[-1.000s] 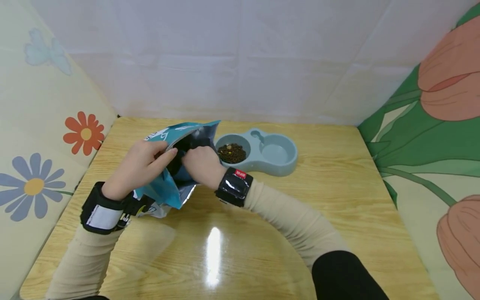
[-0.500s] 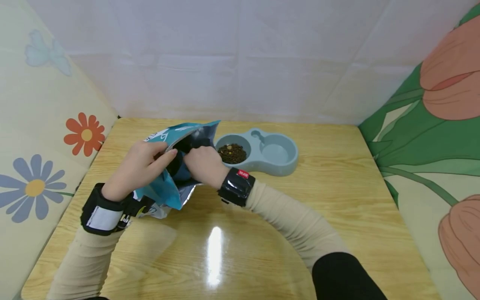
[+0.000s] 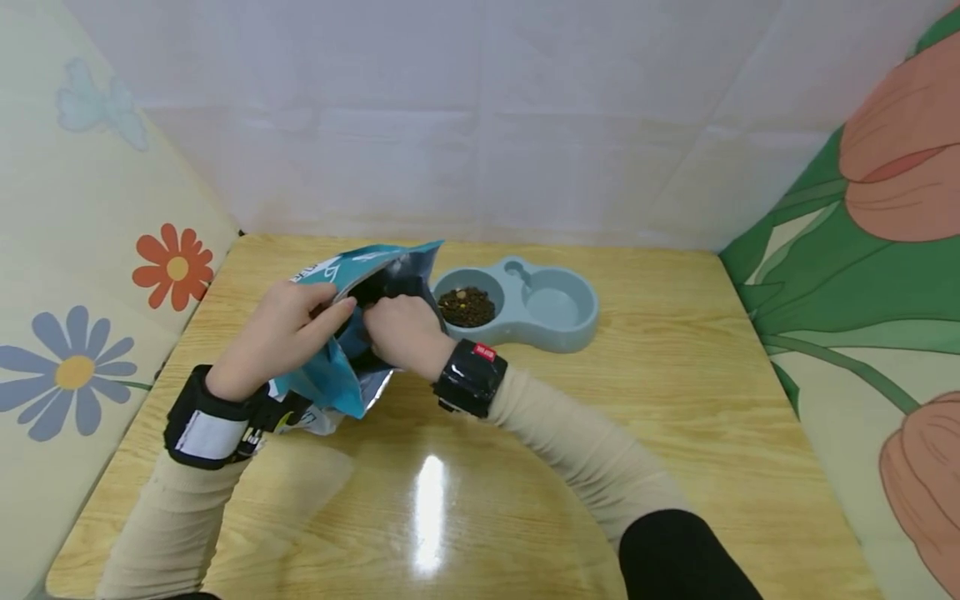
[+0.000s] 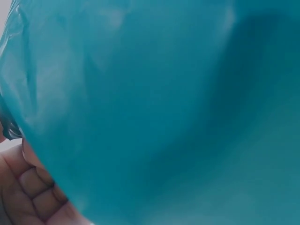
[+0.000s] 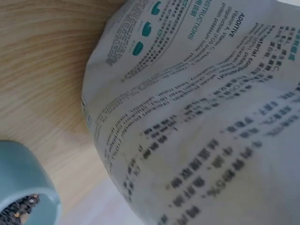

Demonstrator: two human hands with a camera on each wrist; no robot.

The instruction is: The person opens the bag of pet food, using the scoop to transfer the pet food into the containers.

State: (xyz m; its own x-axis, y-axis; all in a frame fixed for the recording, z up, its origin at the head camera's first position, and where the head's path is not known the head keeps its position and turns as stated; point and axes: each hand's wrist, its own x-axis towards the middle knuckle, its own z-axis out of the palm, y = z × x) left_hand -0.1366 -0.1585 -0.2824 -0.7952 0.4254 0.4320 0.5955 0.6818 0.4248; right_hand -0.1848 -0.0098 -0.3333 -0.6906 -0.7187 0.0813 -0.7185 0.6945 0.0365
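Note:
A teal and white pet food bag (image 3: 341, 275) leans on the left of the table, its mouth turned to the right. My left hand (image 3: 277, 333) grips the near edge of that mouth, thumb along the rim. Its curled fingers (image 4: 37, 192) show at the lower left of the left wrist view, where the teal bag fills most of the frame. My right hand (image 3: 408, 329) reaches into the mouth with its fingers hidden; I cannot tell what they hold. In the right wrist view the bag's white printed side (image 5: 187, 112) takes up the right part.
Just right of the bag stands a blue-grey double pet bowl (image 3: 543, 329). Brown kibble (image 3: 468, 308) lies in its left hollow. The wooden table (image 3: 660, 400) meets a white backdrop (image 3: 480, 167) behind and flowered panels on both sides.
The right hand has shifted only slightly at the bag's mouth. The left hand, bag and bowl stay in place.

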